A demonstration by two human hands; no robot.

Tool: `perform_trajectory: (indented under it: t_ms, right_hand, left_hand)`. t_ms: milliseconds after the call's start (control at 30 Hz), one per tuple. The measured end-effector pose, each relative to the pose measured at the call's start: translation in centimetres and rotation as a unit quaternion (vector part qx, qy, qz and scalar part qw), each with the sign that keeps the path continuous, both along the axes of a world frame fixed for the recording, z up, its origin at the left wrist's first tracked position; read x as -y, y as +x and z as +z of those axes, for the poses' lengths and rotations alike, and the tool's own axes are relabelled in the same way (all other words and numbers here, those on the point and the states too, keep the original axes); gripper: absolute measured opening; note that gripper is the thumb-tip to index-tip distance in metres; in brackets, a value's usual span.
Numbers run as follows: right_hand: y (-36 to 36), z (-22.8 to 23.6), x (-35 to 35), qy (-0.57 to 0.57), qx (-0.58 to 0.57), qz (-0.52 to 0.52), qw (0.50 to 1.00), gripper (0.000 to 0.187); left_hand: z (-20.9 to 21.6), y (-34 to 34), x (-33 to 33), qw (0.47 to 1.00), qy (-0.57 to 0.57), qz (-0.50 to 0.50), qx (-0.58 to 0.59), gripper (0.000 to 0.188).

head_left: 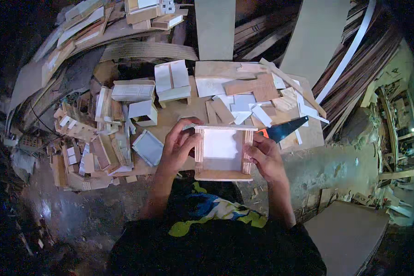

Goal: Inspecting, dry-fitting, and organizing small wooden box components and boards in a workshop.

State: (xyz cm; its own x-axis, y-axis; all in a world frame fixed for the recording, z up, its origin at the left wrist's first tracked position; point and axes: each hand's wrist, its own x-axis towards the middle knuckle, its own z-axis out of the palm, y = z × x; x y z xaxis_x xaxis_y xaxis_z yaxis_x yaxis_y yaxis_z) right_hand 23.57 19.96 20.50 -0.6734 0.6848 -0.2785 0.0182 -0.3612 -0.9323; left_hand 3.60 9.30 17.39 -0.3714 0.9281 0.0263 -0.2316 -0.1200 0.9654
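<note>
Between my hands I hold up a small wooden box (223, 175) with a white inner panel and plywood side strips. My left hand (175, 146) is closed on its left side, thumb against the side strip. On the opposite side, my right hand (267, 158) pinches the right strip with thumb and fingers. Behind the box, partly hidden by it and by my right hand, lies a hand saw (285, 131) with a dark blade and an orange handle. Left of my left hand, a shallow white tray-like frame (148, 147) rests tilted on the worktable.
The wooden worktable (184, 112) carries white and brown board offcuts (243, 103) and small white box pieces (172, 80). At the left is a heap of plywood parts (105, 147). Tall boards (215, 32) lean behind. A large flat sheet (347, 232) lies low at the right.
</note>
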Motion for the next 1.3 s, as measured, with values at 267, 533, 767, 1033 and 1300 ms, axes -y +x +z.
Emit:
perform_trajectory:
  t_ms: [267, 533, 767, 1033, 1300]
  right_hand:
    - [0.0, 0.1, 0.3, 0.015, -0.014, -0.001, 1.000, 0.032]
    - [-0.7, 0.8, 0.4, 0.099, -0.035, 0.014, 0.994, 0.046]
    - [-0.8, 1.0, -0.1, 0.157, -0.060, 0.035, 0.985, 0.045]
    - [-0.3, 0.4, -0.4, 0.122, -0.087, 0.030, 0.988, 0.042]
    - [0.6, 0.4, -0.4, 0.114, -0.076, 0.037, 0.990, 0.044]
  left_hand:
    - [0.7, 0.4, 0.2, 0.999, -0.004, 0.012, 0.049, 0.031]
    - [0.7, -0.1, 0.4, 1.000, 0.001, -0.002, 0.011, 0.034]
    - [-0.1, -0.2, 0.1, 1.000, -0.007, -0.001, 0.018, 0.031]
    - [-0.2, 0.1, -0.2, 0.999, -0.033, -0.014, 0.038, 0.030]
    - [-0.5, 0.4, -0.2, 0.999, -0.012, -0.029, 0.012, 0.031]
